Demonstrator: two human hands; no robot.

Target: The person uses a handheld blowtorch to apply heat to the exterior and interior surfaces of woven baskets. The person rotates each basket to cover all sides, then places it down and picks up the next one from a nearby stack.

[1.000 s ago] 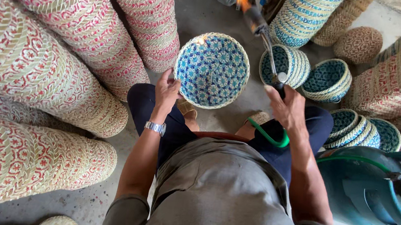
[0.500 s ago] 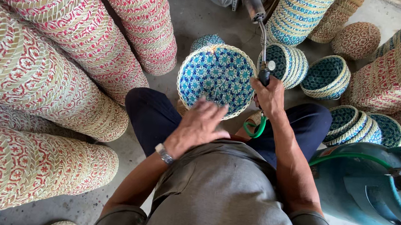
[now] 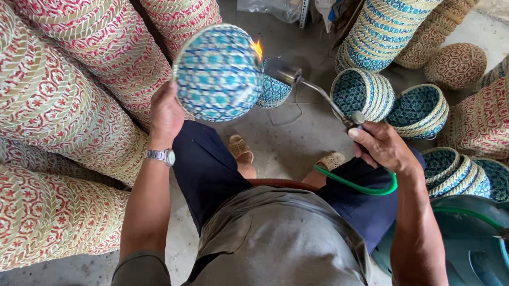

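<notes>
Head view, looking down over my lap, and starting at my far left: stacks of red-and-cream woven baskets (image 3: 41, 76) lie on their sides, crowding in beyond my left arm. My left hand (image 3: 166, 112) is clenched on the lower rim of a blue-and-cream woven basket (image 3: 218, 73), lifting it clear of my knees with its rounded outside turned up toward me; a watch (image 3: 160, 156) sits on that wrist. The basket rises above and slightly right of that grip, its opening facing away and down as far as I can tell.

Just right of the basket, a small orange flame (image 3: 257, 48) touches its upper right edge. The flame comes from the head of a gas torch (image 3: 287, 72), whose thin metal neck runs down and to the right into my right hand (image 3: 380, 147), which is closed around the handle. So the torch's long axis points from my right grip up-left at the basket, and the basket lies left of that grip, nearer my left hand.

A green hose (image 3: 357, 186) loops under my right wrist toward the blue-green gas cylinder (image 3: 482, 255) at my right side. Beyond it sit small blue nested baskets (image 3: 415, 109) on the concrete floor (image 3: 305, 142).
</notes>
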